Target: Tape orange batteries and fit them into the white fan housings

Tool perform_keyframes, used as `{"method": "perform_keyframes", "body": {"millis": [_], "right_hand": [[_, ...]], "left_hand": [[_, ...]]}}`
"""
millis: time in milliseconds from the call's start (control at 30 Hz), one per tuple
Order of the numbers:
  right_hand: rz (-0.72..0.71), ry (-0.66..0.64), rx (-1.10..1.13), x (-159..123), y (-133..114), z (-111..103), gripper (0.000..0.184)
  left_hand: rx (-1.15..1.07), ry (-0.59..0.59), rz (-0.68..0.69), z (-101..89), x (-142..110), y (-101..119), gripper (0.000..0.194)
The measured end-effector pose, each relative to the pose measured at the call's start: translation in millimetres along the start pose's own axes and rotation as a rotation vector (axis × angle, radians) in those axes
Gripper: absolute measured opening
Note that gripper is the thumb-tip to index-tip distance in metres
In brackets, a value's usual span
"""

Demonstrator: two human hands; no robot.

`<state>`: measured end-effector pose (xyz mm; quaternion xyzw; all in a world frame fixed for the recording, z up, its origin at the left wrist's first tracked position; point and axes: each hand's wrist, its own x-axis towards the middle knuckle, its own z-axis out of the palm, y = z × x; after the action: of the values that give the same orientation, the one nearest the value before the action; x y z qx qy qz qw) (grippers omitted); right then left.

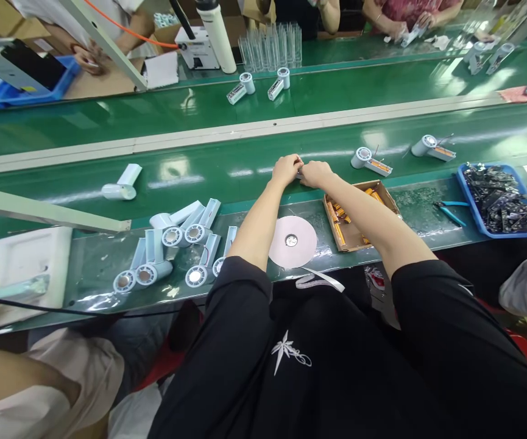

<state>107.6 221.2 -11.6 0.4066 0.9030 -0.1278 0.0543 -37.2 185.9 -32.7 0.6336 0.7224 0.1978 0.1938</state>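
Note:
Both my arms reach forward over the green conveyor belt. My left hand point(286, 169) and my right hand point(317, 175) meet there, fingers closed around a small light-coloured piece point(299, 174) that they mostly hide; its kind cannot be made out. Below my hands lies a roll of white tape point(292, 242), its loose end hanging toward my lap. Under my right forearm sits a cardboard box point(351, 244) with orange battery cells point(336, 217). On the belt to the right are two light-blue fan housings point(362, 157) point(424, 145) with orange cells in their handles.
Several light-blue housings point(153, 272) lie at my left, and one more point(123, 183) rests on the belt. Right of the box are pliers point(451, 213) and a blue tray point(477, 227) of dark parts. Co-workers sit on both sides and across; a metal post point(53, 207) slants at left.

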Motion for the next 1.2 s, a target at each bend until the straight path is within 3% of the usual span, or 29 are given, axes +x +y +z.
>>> {"method": "perform_keyframes", "body": {"millis": [100, 200, 267, 333, 433, 467, 533, 600, 667, 767, 867, 967, 1067, 1133, 1200], "right_hand": [[-0.01, -0.006, 0.093, -2.6, 11.7, -5.5, 0.031], [0.003, 0.113, 0.291, -11.4, 19.1, -14.2, 0.041], [0.001, 0.245, 0.51, -30.3, 24.5, -22.3, 0.041], [-0.032, 0.337, 0.69, -68.3, 33.9, -31.0, 0.037], [-0.084, 0.313, 0.817, -162.4, 54.6, -36.4, 0.045], [-0.067, 0.267, 0.86, -199.4, 61.7, -34.1, 0.048], [0.001, 0.154, 0.95, -270.7, 72.7, -23.5, 0.048], [0.071, 0.041, 1.046, -326.0, 76.7, -8.2, 0.048], [0.119, -0.026, 1.11, -356.1, 72.0, 7.3, 0.047], [0.161, -0.059, 1.163, -356.3, 50.5, 24.2, 0.045], [0.115, -0.146, 1.17, -329.6, 17.3, 30.3, 0.049], [-0.129, -0.271, 1.112, -307.0, -17.7, 30.2, 0.043], [-0.441, -0.368, 1.053, -298.4, -41.0, 31.2, 0.042], [-0.512, -0.371, 0.865, -297.7, -43.6, 31.0, 0.043], [-0.484, -0.404, 0.639, -297.8, -33.9, 27.0, 0.031]], "left_hand": [[0.015, 0.001, -0.007, 1.8, -0.1, 6.1, 0.024], [0.034, -0.004, 0.006, 1.8, 3.1, 12.9, 0.027], [0.037, -0.01, 0.04, -0.8, 1.3, 16.6, 0.034], [0.043, 0.018, 0.108, -5.8, -13.3, 16.9, 0.044], [0.113, 0.056, 0.315, -13.4, -75.1, 4.3, 0.05], [0.148, 0.013, 0.407, -14.7, -106.0, -3.7, 0.052], [0.205, -0.221, 0.588, -14.7, -174.6, -23.2, 0.06], [0.275, -0.35, 0.611, -12.1, -236.7, -42.0, 0.074], [0.33, -0.365, 0.532, -7.9, -277.5, -54.5, 0.082], [0.291, -0.26, 0.467, -1.1, -292.7, -55.6, 0.08], [0.165, 0.026, 0.47, 1.3, -279.6, -36.1, 0.08], [0.11, 0.307, 0.5, -2.1, -268.2, -7.8, 0.075], [0.104, 0.448, 0.492, -6.9, -266.3, 10.5, 0.074], [0.073, 0.531, 0.428, -8.6, -269.0, 11.2, 0.082], [0.026, 0.567, 0.327, -7.4, -273.8, 4.4, 0.088]]}}
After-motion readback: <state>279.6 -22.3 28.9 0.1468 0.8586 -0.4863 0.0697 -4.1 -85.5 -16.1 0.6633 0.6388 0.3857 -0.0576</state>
